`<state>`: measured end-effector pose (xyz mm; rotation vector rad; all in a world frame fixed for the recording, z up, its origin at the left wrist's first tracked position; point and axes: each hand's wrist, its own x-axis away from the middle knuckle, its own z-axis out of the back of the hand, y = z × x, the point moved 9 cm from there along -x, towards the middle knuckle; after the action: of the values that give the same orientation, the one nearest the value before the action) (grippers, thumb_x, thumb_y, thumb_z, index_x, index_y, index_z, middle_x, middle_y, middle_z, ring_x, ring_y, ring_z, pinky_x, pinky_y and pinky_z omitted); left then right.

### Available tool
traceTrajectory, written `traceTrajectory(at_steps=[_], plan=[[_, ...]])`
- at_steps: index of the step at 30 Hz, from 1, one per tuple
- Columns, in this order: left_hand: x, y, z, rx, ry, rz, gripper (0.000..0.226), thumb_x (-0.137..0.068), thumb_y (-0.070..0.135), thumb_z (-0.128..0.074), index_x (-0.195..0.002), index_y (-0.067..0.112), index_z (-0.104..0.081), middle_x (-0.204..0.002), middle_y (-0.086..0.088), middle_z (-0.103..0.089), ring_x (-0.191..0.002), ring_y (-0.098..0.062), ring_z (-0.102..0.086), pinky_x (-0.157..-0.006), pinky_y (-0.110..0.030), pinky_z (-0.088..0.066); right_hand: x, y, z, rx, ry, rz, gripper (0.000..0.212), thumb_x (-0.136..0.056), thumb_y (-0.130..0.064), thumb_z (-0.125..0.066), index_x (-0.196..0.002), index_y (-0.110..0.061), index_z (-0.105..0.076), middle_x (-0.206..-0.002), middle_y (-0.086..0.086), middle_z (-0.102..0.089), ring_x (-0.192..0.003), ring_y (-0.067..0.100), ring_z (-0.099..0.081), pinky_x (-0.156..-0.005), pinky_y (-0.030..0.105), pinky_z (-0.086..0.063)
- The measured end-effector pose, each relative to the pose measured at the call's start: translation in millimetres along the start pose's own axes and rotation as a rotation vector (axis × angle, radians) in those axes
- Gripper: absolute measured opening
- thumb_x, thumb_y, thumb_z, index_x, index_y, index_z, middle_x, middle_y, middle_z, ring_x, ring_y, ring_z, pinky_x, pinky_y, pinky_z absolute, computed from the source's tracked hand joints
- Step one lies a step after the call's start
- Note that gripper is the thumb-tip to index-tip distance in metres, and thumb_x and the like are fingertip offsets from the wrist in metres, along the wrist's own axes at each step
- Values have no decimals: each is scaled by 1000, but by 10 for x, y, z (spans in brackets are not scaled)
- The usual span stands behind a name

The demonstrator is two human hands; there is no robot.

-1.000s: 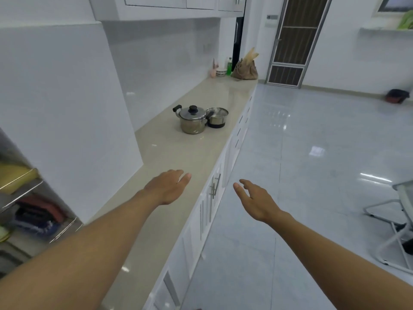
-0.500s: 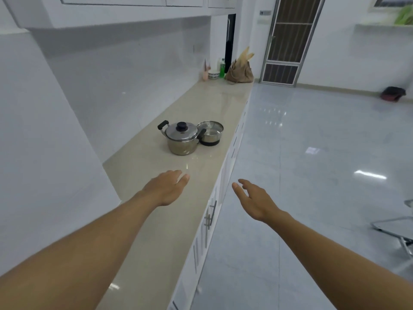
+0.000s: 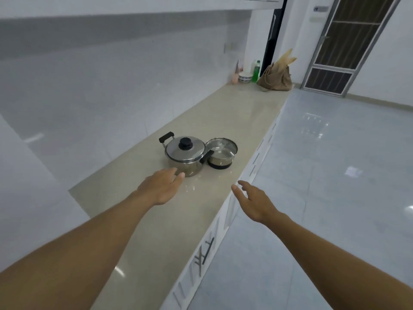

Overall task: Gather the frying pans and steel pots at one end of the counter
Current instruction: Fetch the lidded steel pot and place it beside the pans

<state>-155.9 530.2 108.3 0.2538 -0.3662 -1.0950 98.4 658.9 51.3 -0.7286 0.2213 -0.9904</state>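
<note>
2 empty, loosely spread hands, left hand [image 3: 160, 188] and right hand [image 3: 254, 201], reach toward 12 o'clock; lidded steel pot [image 3: 186, 155] touches smaller pot [image 3: 221, 152] on counter [image 3: 143, 220].

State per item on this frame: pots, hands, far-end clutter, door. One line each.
Lidded pot: upright on counter, lid on, not held.
Small pot: upright, glass lid on, beside the lidded pot's handle; contact unclear.
Left hand: open, empty, fingertips near the lidded pot.
Right hand: open, empty, past the counter edge.
Brown bag: upright, far end.
Green bottle: upright.
Door: shut.
</note>
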Motion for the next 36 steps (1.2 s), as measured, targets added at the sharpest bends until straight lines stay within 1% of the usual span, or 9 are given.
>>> traceTrajectory(at_steps=[7,11,15,16,20,24,29,33,36], plan=[[-616,-143,-46,61,21,112,47,-97,60,-27,-102,23,-55,-110,0,-60,-104,-26,-58,-94,-49,-47,-804,22,-43,-16,-77,65,76,-97,-72,-32,-155,-23,-40,-151,6,-52,-137,25,-50,-104,35,-35],[-1055,-261,-31,24,8,111,55,-99,58,-24,-131,22,-51,-136,-5,-55,-124,-29,-52,-103,-51,-42,-1279,-54,-113,-18,-85,95,72,-99,-67,-36,-154,-21,-41,-147,7,-56,-135,25,-52,-102,34,-38],[-1602,-417,65,-9,31,123,43,-100,56,-28,-94,19,-49,-109,-7,-59,-99,-29,-58,-88,-48,-48,-1742,-211,-232,-93,-82,149,62,-99,-63,-41,-147,-26,-47,-138,-1,-64,-129,19,-58,-94,28,-39],[-1737,-450,100,-8,37,124,42,-100,55,-28,-94,19,-47,-106,-7,-59,-98,-31,-58,-88,-49,-49,-1848,-254,-268,-109,-83,152,62,-98,-64,-42,-147,-26,-48,-139,-3,-63,-129,16,-58,-94,27,-39],[-2252,-578,162,-31,57,92,38,-101,50,-28,-108,21,-51,-118,-9,-58,-107,-33,-57,-94,-50,-48,-2221,-373,-415,-153,-95,127,48,-93,-66,-45,-133,-39,-51,-122,-15,-68,-120,11,-63,-93,32,-47],[-2699,-748,129,-77,76,92,50,-102,47,-29,-138,16,-45,-144,-9,-47,-128,-33,-47,-100,-48,-41,-2458,-433,-493,-66,-53,139,53,-90,-67,-49,-123,-26,-52,-110,-6,-72,-106,18,-69,-86,38,-54],[-3113,-1010,40,-107,52,158,59,-102,45,-37,-153,16,-28,-162,-9,-21,-146,-34,-27,-112,-51,-31,-2634,-421,-567,75,-52,147,40,-92,-57,-59,-103,-20,-55,-98,0,-69,-93,22,-68,-78,42,-56],[-3230,-1189,-21,-70,-1,200,65,-99,40,-49,-154,15,-24,-162,-13,-18,-143,-38,-31,-112,-52,-35,-2788,-536,-572,121,-75,204,21,-95,-38,-60,-89,-19,-52,-86,3,-61,-78,24,-59,-68,34,-44],[-3217,-1253,-101,5,-31,202,66,-99,35,-53,-153,12,-25,-155,-17,-29,-134,-40,-42,-107,-51,-40,-2864,-613,-609,154,-130,221,23,-97,-34,-61,-98,-12,-63,-91,6,-65,-82,24,-60,-73,36,-49]])
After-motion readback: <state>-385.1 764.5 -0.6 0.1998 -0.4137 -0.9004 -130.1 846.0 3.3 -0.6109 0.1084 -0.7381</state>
